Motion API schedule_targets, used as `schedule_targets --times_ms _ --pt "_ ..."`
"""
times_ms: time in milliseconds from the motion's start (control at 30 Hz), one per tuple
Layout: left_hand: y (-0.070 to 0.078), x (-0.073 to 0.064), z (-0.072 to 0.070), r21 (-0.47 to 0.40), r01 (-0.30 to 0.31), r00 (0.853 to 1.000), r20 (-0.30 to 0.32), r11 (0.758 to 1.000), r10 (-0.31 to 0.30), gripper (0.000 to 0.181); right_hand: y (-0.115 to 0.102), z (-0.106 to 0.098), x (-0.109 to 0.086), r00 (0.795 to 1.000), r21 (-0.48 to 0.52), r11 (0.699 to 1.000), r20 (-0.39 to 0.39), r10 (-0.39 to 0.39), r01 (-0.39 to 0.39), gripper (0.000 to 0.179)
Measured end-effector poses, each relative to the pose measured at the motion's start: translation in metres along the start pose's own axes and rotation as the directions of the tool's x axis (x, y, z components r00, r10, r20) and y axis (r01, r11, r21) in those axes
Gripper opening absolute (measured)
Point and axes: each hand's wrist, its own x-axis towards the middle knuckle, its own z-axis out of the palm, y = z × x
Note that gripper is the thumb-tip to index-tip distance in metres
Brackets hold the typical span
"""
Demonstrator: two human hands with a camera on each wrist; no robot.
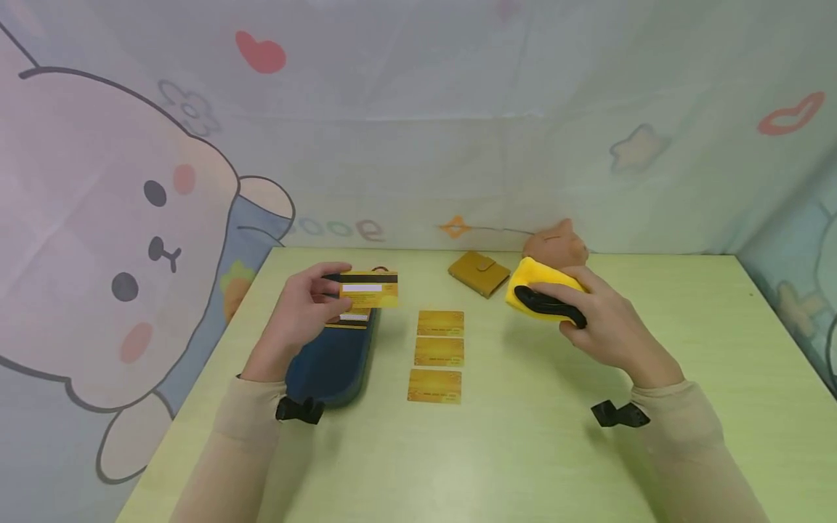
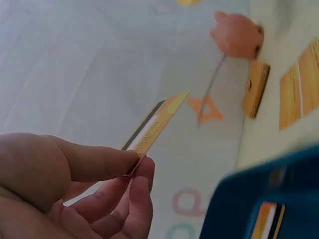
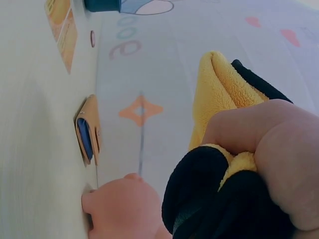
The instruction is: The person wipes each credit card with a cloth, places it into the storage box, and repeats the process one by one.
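Observation:
Between thumb and fingers, my left hand (image 1: 302, 309) pinches a gold card (image 1: 387, 285), its black stripe and white strip facing me. The card is held up over the blue tray (image 1: 330, 370); another card (image 2: 259, 226) lies in the tray, striped side up. My right hand (image 1: 608, 319) grips a folded cloth (image 1: 532, 274), yellow and fluffy with a black part bunched under the fingers (image 3: 239, 124). It is raised above the table on the right. Three gold cards (image 1: 439, 352) lie in a column on the table between the hands, numbered side up.
Toward the back of the pale table (image 1: 497, 450) lies a mustard card holder (image 1: 477, 272) with a snap strap. Behind the cloth stands a pink piggy bank (image 1: 552, 245), near the printed curtain (image 1: 418, 145) at the table's far edge.

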Motion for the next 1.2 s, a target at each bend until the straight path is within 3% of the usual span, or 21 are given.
schedule_targets --times_ms 300,567,900,1000,1200 --pt "-0.03 0.007 -0.035 0.162 0.163 0.986 0.001 0.973 -0.165 0.058 0.001 0.002 0.0 1.0 0.004 1.0 0.022 0.008 -0.008 0.077" --pt "-0.048 0.014 -0.042 0.244 0.261 0.958 0.054 0.934 -0.281 0.058 0.002 0.004 0.0 1.0 0.005 1.0 0.027 0.003 -0.004 0.076" --pt "-0.069 0.022 -0.034 0.391 0.259 0.912 0.203 0.883 -0.357 0.057 0.001 0.004 0.001 0.999 0.0 1.0 0.036 0.008 -0.008 0.075" --pt "-0.071 0.024 -0.028 0.427 0.265 0.908 0.191 0.864 -0.373 0.058 0.0 0.004 0.001 0.999 0.001 1.0 0.036 0.012 -0.012 0.075" --pt "-0.072 0.028 -0.02 0.536 0.233 0.919 0.152 0.811 -0.364 0.057 0.0 0.004 0.001 0.999 -0.002 1.0 0.037 0.02 -0.02 0.074"
